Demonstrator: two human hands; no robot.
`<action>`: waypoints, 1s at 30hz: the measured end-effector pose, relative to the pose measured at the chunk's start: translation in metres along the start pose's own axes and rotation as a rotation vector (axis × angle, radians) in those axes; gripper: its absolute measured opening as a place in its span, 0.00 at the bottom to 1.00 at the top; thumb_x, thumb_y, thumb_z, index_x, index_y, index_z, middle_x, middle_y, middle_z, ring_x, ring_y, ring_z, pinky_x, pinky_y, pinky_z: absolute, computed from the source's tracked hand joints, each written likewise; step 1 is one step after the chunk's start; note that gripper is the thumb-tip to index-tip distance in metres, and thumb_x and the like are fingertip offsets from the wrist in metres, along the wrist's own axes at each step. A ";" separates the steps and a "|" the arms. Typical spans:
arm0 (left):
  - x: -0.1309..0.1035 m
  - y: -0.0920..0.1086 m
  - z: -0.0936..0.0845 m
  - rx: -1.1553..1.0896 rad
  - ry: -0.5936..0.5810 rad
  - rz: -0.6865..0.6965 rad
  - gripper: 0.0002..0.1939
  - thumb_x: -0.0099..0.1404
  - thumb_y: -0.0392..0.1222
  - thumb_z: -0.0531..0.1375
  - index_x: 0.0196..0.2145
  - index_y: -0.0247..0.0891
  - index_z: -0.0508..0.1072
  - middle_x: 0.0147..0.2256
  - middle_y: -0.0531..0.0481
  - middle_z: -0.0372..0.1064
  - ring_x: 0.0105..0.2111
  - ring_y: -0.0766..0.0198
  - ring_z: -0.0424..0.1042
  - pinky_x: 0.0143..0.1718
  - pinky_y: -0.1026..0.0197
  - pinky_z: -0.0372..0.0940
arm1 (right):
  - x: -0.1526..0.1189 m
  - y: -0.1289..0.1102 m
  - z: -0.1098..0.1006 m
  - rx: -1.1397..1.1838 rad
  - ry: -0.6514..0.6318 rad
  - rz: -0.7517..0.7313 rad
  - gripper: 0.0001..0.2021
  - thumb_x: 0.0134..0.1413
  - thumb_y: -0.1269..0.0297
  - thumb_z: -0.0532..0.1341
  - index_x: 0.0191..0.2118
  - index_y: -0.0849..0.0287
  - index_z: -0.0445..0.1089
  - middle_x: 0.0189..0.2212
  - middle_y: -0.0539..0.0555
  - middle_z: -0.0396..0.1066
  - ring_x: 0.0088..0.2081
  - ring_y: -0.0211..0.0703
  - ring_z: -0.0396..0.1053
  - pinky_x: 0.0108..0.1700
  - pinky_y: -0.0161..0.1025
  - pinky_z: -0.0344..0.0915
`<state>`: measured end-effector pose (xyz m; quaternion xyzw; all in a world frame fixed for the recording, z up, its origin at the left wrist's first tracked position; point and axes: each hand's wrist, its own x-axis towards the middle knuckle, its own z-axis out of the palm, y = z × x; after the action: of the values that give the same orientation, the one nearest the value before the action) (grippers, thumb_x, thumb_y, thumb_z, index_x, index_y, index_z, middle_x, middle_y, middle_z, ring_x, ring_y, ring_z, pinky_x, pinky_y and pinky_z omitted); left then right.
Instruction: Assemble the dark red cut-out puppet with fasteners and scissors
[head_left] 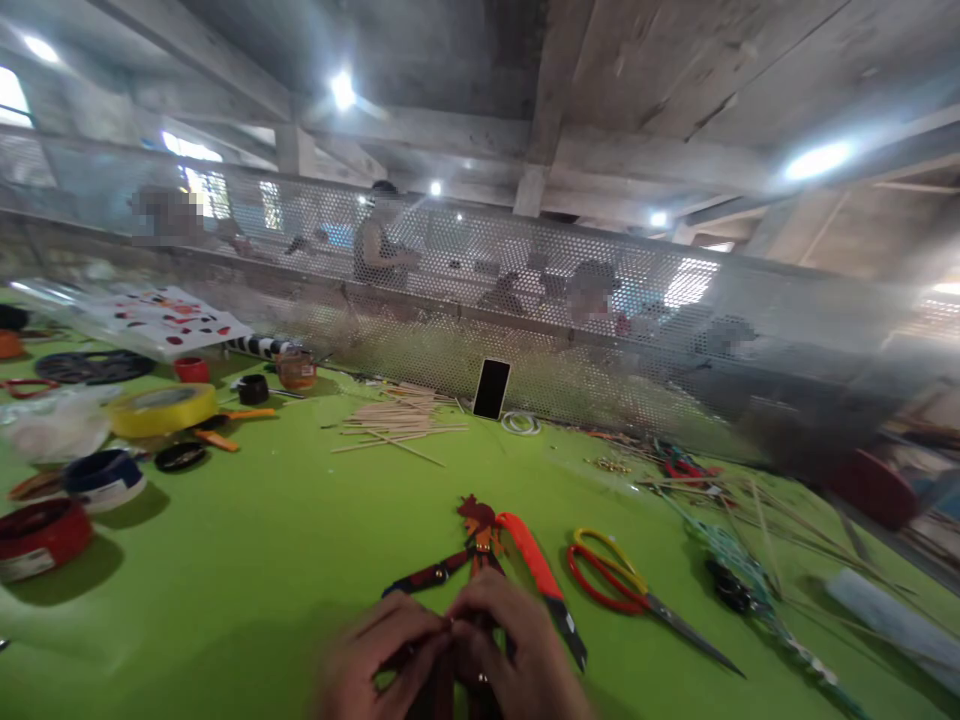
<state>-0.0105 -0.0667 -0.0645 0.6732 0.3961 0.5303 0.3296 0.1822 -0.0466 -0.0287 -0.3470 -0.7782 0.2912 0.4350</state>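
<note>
A flat jointed puppet lies at the bottom centre, dark red and brown, with small brass-coloured fasteners at its joints. One dark limb points out to the left. My left hand and my right hand meet over its lower part, fingertips pinched together on it. The exact spot they grip is covered by the fingers, and the hands are slightly blurred. Just right of the puppet is a cutter with a red-orange handle. Farther right lie scissors with red and yellow handles.
Thin wooden sticks and a propped phone lie ahead. Tape rolls and a glue jar stand left. Brass fasteners, sticks and green cord clutter the right. A perforated screen closes the back; people sit beyond.
</note>
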 end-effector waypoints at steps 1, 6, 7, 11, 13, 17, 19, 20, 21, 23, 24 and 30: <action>0.000 0.000 -0.002 0.026 -0.030 -0.067 0.09 0.72 0.44 0.62 0.37 0.42 0.83 0.36 0.47 0.79 0.35 0.60 0.79 0.37 0.67 0.73 | 0.001 0.000 -0.006 0.042 -0.016 0.075 0.11 0.68 0.57 0.60 0.36 0.55 0.73 0.29 0.52 0.72 0.29 0.42 0.70 0.31 0.36 0.65; 0.000 0.000 -0.017 0.281 -0.129 -0.315 0.16 0.70 0.43 0.59 0.52 0.42 0.80 0.27 0.52 0.77 0.23 0.62 0.75 0.25 0.67 0.67 | 0.010 0.016 -0.040 0.173 -0.094 0.429 0.06 0.63 0.60 0.63 0.36 0.55 0.74 0.29 0.51 0.73 0.30 0.43 0.69 0.31 0.37 0.65; 0.001 0.002 -0.019 0.379 -0.162 -0.308 0.20 0.69 0.43 0.59 0.57 0.43 0.77 0.25 0.54 0.76 0.21 0.62 0.73 0.23 0.67 0.65 | 0.012 0.020 -0.044 0.180 -0.102 0.450 0.05 0.62 0.61 0.64 0.36 0.56 0.74 0.30 0.52 0.73 0.31 0.43 0.70 0.32 0.38 0.66; 0.018 0.022 -0.021 0.653 -0.251 -0.100 0.26 0.65 0.37 0.60 0.61 0.44 0.75 0.39 0.46 0.79 0.34 0.56 0.78 0.33 0.62 0.70 | 0.016 0.024 -0.049 0.195 -0.107 0.502 0.02 0.58 0.66 0.65 0.36 0.57 0.74 0.31 0.51 0.73 0.31 0.41 0.68 0.33 0.38 0.66; 0.027 0.032 -0.019 0.748 -0.333 -0.046 0.24 0.63 0.32 0.60 0.56 0.43 0.78 0.48 0.42 0.78 0.46 0.50 0.77 0.46 0.54 0.72 | 0.014 0.020 -0.047 0.210 -0.138 0.515 0.01 0.56 0.67 0.66 0.35 0.58 0.75 0.29 0.50 0.72 0.30 0.40 0.67 0.33 0.37 0.65; 0.033 0.042 -0.014 0.791 -0.594 -0.084 0.20 0.62 0.33 0.66 0.51 0.42 0.80 0.56 0.40 0.72 0.59 0.42 0.69 0.60 0.41 0.64 | 0.004 0.014 -0.039 0.258 -0.215 0.537 0.01 0.52 0.70 0.67 0.33 0.58 0.77 0.27 0.49 0.73 0.30 0.40 0.69 0.34 0.37 0.64; 0.032 0.042 -0.011 0.742 -0.654 -0.133 0.21 0.61 0.37 0.69 0.52 0.43 0.80 0.58 0.41 0.71 0.61 0.42 0.67 0.62 0.41 0.63 | -0.003 0.015 -0.035 0.279 -0.234 0.557 0.03 0.52 0.70 0.67 0.34 0.59 0.77 0.27 0.49 0.73 0.29 0.39 0.69 0.33 0.37 0.64; 0.031 0.041 -0.009 0.711 -0.656 -0.166 0.20 0.61 0.37 0.70 0.51 0.43 0.80 0.58 0.43 0.71 0.60 0.43 0.68 0.61 0.42 0.63 | -0.006 0.017 -0.032 0.287 -0.235 0.568 0.03 0.51 0.70 0.67 0.34 0.59 0.77 0.27 0.49 0.73 0.29 0.39 0.69 0.33 0.37 0.64; 0.031 0.039 -0.006 0.680 -0.646 -0.200 0.18 0.61 0.38 0.70 0.50 0.43 0.80 0.56 0.44 0.72 0.59 0.45 0.69 0.60 0.44 0.64 | -0.008 0.019 -0.030 0.296 -0.232 0.578 0.03 0.51 0.69 0.67 0.34 0.59 0.77 0.27 0.49 0.73 0.29 0.39 0.69 0.33 0.37 0.64; 0.030 0.034 -0.001 0.622 -0.593 -0.261 0.13 0.62 0.36 0.69 0.45 0.41 0.81 0.52 0.45 0.73 0.54 0.47 0.72 0.56 0.48 0.66 | -0.011 0.022 -0.027 0.314 -0.218 0.595 0.04 0.50 0.67 0.68 0.34 0.60 0.76 0.27 0.49 0.73 0.29 0.39 0.69 0.34 0.37 0.64; 0.030 0.031 0.002 0.597 -0.561 -0.284 0.11 0.61 0.35 0.68 0.43 0.39 0.81 0.50 0.46 0.74 0.52 0.49 0.73 0.54 0.50 0.67 | -0.013 0.024 -0.026 0.324 -0.212 0.604 0.05 0.51 0.65 0.68 0.34 0.60 0.76 0.27 0.49 0.72 0.29 0.39 0.69 0.34 0.37 0.64; 0.030 0.019 0.007 0.393 -0.477 -0.344 0.05 0.61 0.38 0.68 0.37 0.39 0.80 0.41 0.48 0.76 0.45 0.52 0.72 0.48 0.53 0.64 | -0.019 0.024 -0.026 0.352 -0.183 0.550 0.04 0.51 0.66 0.69 0.32 0.59 0.74 0.32 0.50 0.72 0.34 0.40 0.68 0.38 0.38 0.63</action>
<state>0.0033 -0.0490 -0.0363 0.7521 0.5099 0.2084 0.3617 0.2192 -0.0431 -0.0444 -0.4360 -0.6289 0.5575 0.3219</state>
